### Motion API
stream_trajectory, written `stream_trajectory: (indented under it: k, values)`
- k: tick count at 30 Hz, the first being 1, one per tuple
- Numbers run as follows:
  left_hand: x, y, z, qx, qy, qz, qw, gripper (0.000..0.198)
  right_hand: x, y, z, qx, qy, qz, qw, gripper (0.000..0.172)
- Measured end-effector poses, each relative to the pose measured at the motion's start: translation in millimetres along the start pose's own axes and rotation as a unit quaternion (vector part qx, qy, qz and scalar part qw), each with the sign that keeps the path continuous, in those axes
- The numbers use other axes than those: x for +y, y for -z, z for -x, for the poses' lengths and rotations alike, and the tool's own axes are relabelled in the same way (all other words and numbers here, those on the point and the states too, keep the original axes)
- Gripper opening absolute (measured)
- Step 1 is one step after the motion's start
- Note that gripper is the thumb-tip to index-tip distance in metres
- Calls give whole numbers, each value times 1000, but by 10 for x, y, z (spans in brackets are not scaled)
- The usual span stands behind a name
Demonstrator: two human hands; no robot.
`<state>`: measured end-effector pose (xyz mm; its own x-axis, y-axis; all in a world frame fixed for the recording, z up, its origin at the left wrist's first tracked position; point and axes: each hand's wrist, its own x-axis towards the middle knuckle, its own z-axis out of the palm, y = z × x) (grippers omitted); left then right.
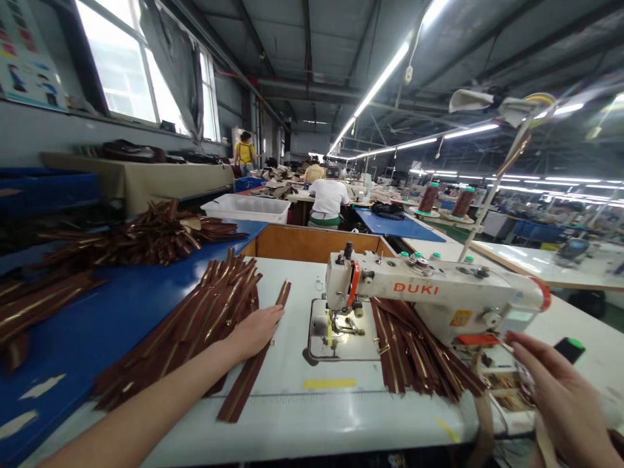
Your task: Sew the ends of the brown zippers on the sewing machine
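My left hand [258,330] is closed on a single brown zipper strip [248,379] that lies on the white sewing table. Beside that hand, to its left, a thick fan of brown zipper strips [188,315] with gold teeth is spread out. My right hand [556,380] is at the machine's right end, above a small parts tray [507,393]. Its thumb and fingers are pinched together, and what they hold, if anything, is too small to make out. Between the hands stands a white sewing machine [439,292]; more zipper strips [414,348] lie under its arm.
On the blue table [121,305] at left lie more heaped zipper strips [146,237]. A white plastic bin [248,209] stands behind it. Brown thread cones [429,198] stand at the right rear. A person in a white shirt [329,198] sits ahead, facing away.
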<state>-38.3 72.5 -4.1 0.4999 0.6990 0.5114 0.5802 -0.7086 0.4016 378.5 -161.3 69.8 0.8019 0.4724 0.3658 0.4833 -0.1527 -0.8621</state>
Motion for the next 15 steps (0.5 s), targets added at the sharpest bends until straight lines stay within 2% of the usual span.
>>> stream_trajectory:
  k: [4, 7, 8, 10, 12, 15]
  values:
    - [185, -98, 29, 11, 10, 8, 1000, 33, -148, -293, 239, -106, 56, -64, 991, 41]
    - [531, -212, -11, 28, 28, 39, 998, 30, -142, -463, 293, -148, 52, -93, 983, 43]
    - [664, -253, -39, 45, 50, 78, 995, 30, -134, -503, 303, -163, 45, -102, 980, 44]
    - [915, -342, -113, 82, 101, 164, 978, 32, -118, -555, 310, -192, 31, -117, 974, 46]
    - [1103, -442, -199, 114, 165, 246, 948, 33, -110, -564, 287, -202, 33, -118, 972, 46]
    - [1240, -594, -321, 145, 239, 319, 906, 30, -123, -504, 126, -162, 58, -86, 981, 44]
